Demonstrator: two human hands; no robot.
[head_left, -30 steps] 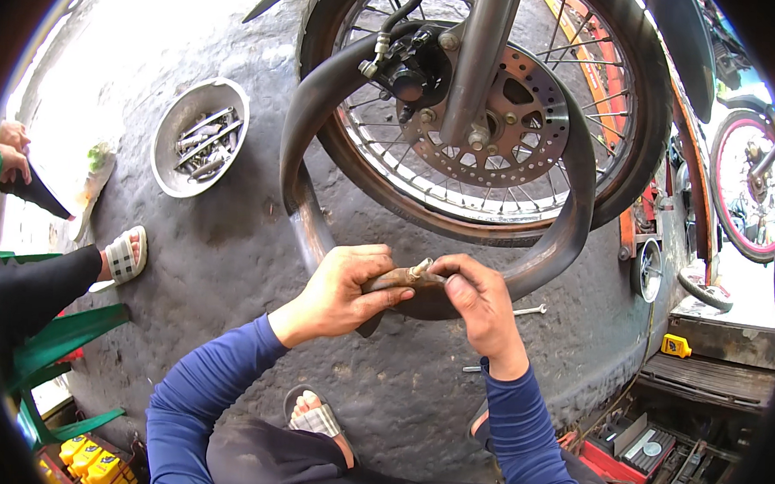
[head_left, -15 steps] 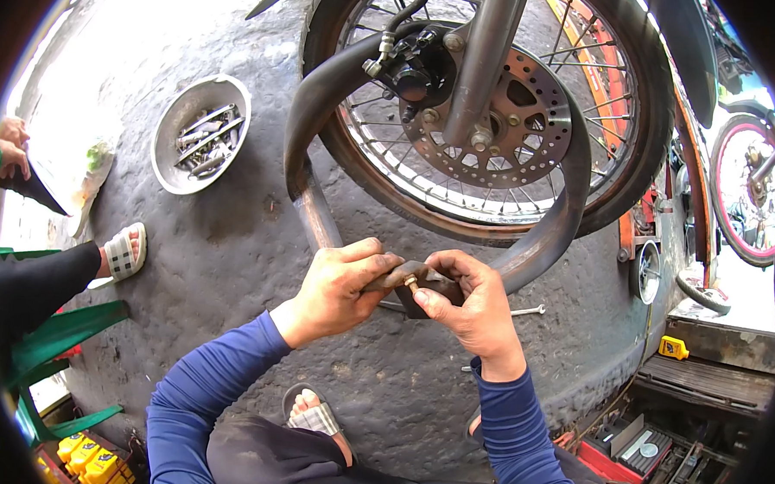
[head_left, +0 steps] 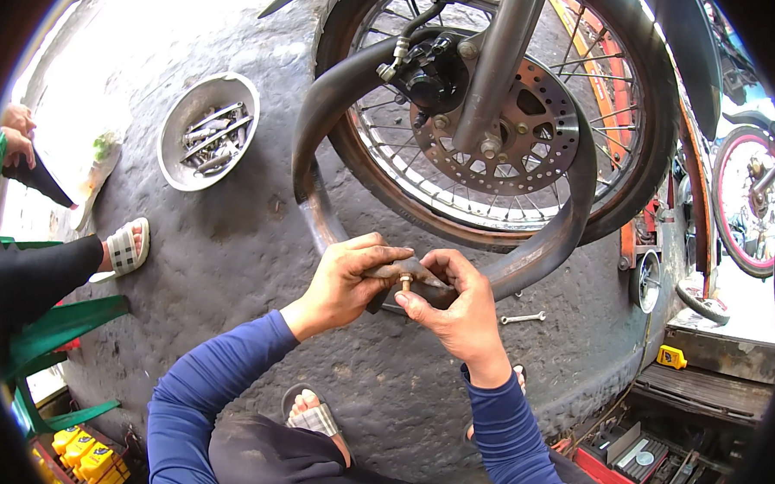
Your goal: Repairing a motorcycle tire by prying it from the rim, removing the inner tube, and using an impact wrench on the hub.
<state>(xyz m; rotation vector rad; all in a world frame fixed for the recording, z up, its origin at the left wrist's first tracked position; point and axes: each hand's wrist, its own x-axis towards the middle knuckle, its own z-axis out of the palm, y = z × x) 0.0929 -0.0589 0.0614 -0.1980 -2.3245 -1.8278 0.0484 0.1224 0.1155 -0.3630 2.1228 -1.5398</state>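
A dark rubber inner tube [head_left: 315, 213] hangs in a loop in front of a motorbike front wheel [head_left: 331, 49], its top behind the brake caliper [head_left: 425, 79] beside the fork leg [head_left: 499, 74] and drilled brake disc [head_left: 536, 114]. My left hand [head_left: 334, 287] grips the tube at the bottom of the loop, just left of its brass valve stem [head_left: 405, 283]. My right hand [head_left: 462, 319] is closed on the tube right of the valve, with the thumb against the stem's tip.
A metal bowl of tools [head_left: 173, 170] sits left, near a seated person's sandalled foot [head_left: 126, 244] and green chair [head_left: 64, 332]. An open-ended wrench [head_left: 522, 318] lies on the ground [head_left: 168, 310]. Right are another wheel [head_left: 731, 188], a yellow bottle [head_left: 672, 356] and red toolbox [head_left: 598, 476].
Both hands have turned the tube section so the valve stem, pointing up earlier, now points down toward me. My right hand has moved slightly lower and left.
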